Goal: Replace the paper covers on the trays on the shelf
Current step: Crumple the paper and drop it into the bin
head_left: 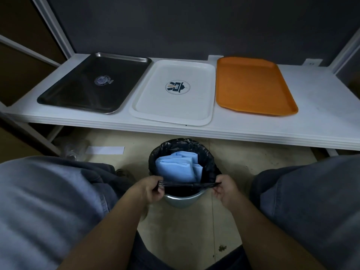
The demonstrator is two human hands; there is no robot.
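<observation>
Three bare trays lie side by side on the white shelf: a dark metal tray at left, a white tray with a round logo in the middle, an orange tray at right. On the floor below stands a metal bin lined with a black bag; crumpled blue paper covers fill it. My left hand and right hand each pinch the near edge of the black bag, which is stretched taut between them.
My knees in grey trousers flank the bin on both sides. A white paper strip and some clear plastic lie on the floor under the shelf at left. White shelf posts rise at both back corners against a dark wall.
</observation>
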